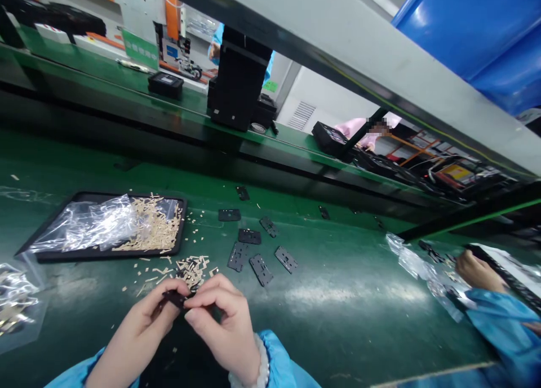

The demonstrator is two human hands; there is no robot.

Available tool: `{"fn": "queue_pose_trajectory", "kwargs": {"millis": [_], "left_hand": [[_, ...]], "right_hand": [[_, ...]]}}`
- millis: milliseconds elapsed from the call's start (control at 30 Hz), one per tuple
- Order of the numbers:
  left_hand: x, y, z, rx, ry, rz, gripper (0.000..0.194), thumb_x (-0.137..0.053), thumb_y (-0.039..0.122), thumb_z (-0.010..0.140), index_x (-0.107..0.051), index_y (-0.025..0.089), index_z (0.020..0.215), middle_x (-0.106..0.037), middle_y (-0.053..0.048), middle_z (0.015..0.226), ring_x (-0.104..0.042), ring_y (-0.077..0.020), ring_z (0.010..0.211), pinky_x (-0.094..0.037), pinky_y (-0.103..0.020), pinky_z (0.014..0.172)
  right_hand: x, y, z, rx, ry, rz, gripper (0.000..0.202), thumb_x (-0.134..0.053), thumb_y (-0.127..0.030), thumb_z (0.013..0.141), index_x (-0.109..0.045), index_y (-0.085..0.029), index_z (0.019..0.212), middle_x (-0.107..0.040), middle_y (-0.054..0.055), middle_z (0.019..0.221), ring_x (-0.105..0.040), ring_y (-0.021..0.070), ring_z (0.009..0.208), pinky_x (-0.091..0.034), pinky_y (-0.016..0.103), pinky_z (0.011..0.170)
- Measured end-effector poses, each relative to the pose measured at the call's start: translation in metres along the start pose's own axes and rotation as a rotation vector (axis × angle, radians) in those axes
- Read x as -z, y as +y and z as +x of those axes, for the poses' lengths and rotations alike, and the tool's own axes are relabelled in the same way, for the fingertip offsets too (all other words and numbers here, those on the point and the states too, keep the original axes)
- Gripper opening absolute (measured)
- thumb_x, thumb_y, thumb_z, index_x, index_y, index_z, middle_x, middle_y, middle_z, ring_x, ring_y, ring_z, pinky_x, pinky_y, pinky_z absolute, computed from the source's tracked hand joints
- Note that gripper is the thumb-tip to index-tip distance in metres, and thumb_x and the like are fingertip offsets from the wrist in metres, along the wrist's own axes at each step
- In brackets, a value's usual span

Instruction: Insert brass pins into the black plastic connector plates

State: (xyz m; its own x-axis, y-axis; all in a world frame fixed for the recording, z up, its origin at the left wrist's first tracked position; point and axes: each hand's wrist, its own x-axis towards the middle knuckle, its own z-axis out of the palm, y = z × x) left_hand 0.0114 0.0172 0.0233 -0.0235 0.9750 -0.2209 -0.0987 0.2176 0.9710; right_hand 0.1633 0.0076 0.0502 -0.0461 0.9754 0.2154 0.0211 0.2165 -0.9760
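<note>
A small black plastic part (174,299) is held low in the middle of the head view, above the green bench. My left hand (146,326) is closed around its left end, thumb and forefinger gripping it. On the right end, my right hand (222,320) pinches with thumb and fingertips. Whether a tiny piece also sits between those fingertips is hidden. Just beyond the hands lies a loose pile of small beige strips (192,270). Several flat black plates with cutouts (261,270) are scattered on the bench to the right of the pile.
A black tray (114,255) at left holds clear plastic bags (91,222) and many beige strips. Another clear bag (19,303) lies at the left edge. On the right, a co-worker's hand (479,272) is beside clear bags (416,264). A raised shelf (190,109) runs behind the bench.
</note>
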Motion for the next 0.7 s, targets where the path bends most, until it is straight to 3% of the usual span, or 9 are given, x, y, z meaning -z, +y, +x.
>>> {"fn": "queue_pose_trajectory", "kwargs": {"millis": [100, 233, 367, 567, 700], "left_hand": [[0.007, 0.004, 0.005, -0.096, -0.023, 0.136, 0.04, -0.077, 0.066, 0.058, -0.076, 0.027, 0.067, -0.071, -0.007, 0.071, -0.062, -0.022, 0.062, -0.051, -0.026, 0.051], [0.014, 0.001, 0.007, -0.243, -0.039, 0.276, 0.028, -0.072, 0.057, 0.07, -0.075, 0.029, 0.069, -0.072, -0.006, 0.072, -0.067, -0.0251, 0.071, -0.054, -0.027, 0.067], [0.017, -0.003, 0.007, -0.338, -0.081, 0.365, 0.022, -0.063, 0.048, 0.08, -0.073, 0.03, 0.071, -0.071, -0.005, 0.072, -0.066, -0.0233, 0.068, -0.051, -0.025, 0.065], [0.018, 0.002, 0.009, -0.434, -0.091, 0.427, 0.018, -0.061, 0.041, 0.08, -0.073, 0.03, 0.072, -0.071, -0.004, 0.072, -0.067, -0.0227, 0.065, -0.051, -0.024, 0.062], [0.026, 0.002, 0.01, -0.42, -0.112, 0.551, 0.016, -0.057, 0.037, 0.082, -0.071, 0.03, 0.078, -0.072, -0.001, 0.078, -0.069, -0.0209, 0.072, -0.053, -0.023, 0.065]], "right_hand": [[-0.004, -0.001, -0.001, -0.035, 0.009, 0.071, 0.01, -0.08, -0.033, 0.077, -0.081, -0.023, 0.077, -0.065, 0.004, 0.076, -0.058, 0.016, 0.067, -0.047, 0.027, 0.057], [-0.008, 0.003, -0.003, -0.164, 0.031, 0.183, 0.011, -0.083, -0.03, 0.07, -0.077, -0.022, 0.067, -0.063, 0.003, 0.076, -0.057, 0.0155, 0.067, -0.045, 0.027, 0.057], [-0.009, 0.006, -0.005, -0.243, 0.036, 0.267, 0.012, -0.082, -0.026, 0.066, -0.072, -0.021, 0.061, -0.06, 0.001, 0.077, -0.053, 0.0129, 0.063, -0.043, 0.026, 0.055], [-0.008, 0.009, -0.006, -0.266, -0.012, 0.29, 0.013, -0.079, -0.021, 0.064, -0.067, -0.02, 0.058, -0.059, 0.0, 0.076, -0.054, 0.0126, 0.064, -0.043, 0.025, 0.056], [-0.004, 0.006, -0.003, -0.294, -0.046, 0.287, 0.019, -0.082, -0.025, 0.062, -0.065, -0.02, 0.056, -0.058, 0.0, 0.074, -0.054, 0.0134, 0.065, -0.043, 0.025, 0.057]]}}
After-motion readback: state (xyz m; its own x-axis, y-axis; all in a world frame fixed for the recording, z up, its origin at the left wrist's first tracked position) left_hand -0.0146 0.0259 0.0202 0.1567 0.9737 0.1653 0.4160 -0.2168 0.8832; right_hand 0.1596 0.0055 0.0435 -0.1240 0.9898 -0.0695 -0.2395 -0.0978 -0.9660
